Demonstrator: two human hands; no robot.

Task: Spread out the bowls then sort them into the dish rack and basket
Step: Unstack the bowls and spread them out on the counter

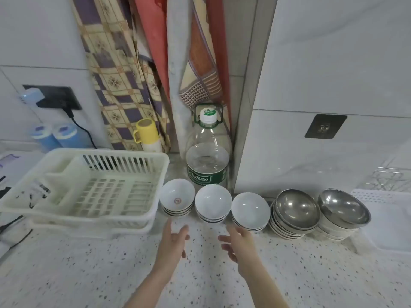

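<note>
Bowls sit in five stacks on the counter (89,274), right of the dish rack (89,187): two metal stacks (297,210), three white stacks (213,202). Both hands (175,241) reach with spread fingers (222,238), holding nothing. Next, I think, lift off one bowl.

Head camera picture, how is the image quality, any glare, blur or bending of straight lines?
Head view: wide-angle bending curves the wall tile lines and the dish rack; bright glare spots sit inside the two steel bowls; light is soft and even, with faint shadows; both hands, left hand and right hand, look slightly soft.
</note>
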